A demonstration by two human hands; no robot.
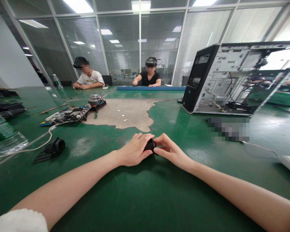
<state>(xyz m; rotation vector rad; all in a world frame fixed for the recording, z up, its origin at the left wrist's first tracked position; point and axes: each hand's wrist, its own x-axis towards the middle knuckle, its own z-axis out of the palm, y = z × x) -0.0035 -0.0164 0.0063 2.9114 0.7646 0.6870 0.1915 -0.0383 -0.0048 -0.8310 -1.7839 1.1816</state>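
Between my two hands is a small black part [149, 146] with a rounded body, just above or on the green tabletop; its exact kind is partly hidden by fingers. My left hand [135, 149] wraps over it from the left, thumb below and fingers on top. From the right, my right hand [170, 149] pinches its end between thumb and forefinger. Farther left on the table lies a black plastic piece [54, 147] with a round opening and several flat prongs.
An opened computer case [203, 80] stands at the right. To the left are a circuit board [70, 114], a cooling fan [96, 100], a cable [47, 140] and a water bottle [4, 135]. Two people [91, 77] sit across the table, near a long blue bar [149, 88].
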